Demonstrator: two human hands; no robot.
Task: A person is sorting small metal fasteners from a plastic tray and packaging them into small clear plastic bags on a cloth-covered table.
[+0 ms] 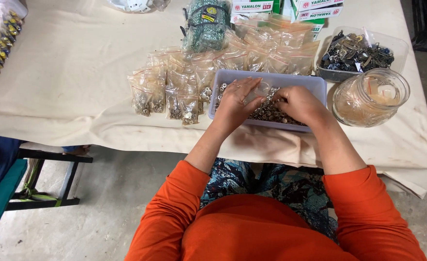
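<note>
The lavender tray (315, 83) is hemmed in by stacked small zip bags (174, 89) on its left and far side and a glass jar (370, 96) right, while bare tablecloth (68, 72) further left is left passable.

Bright, even daylight, soft faint shadows, sharp focus, slight wide-angle bending at edges.

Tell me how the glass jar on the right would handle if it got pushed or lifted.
The glass jar looks thick-walled, so probably heavy for its size and breakable if dropped. Its wide, squat shape suggests it would slide rather than tip. It stands near the table edge, so a hard push seems risky.
</note>
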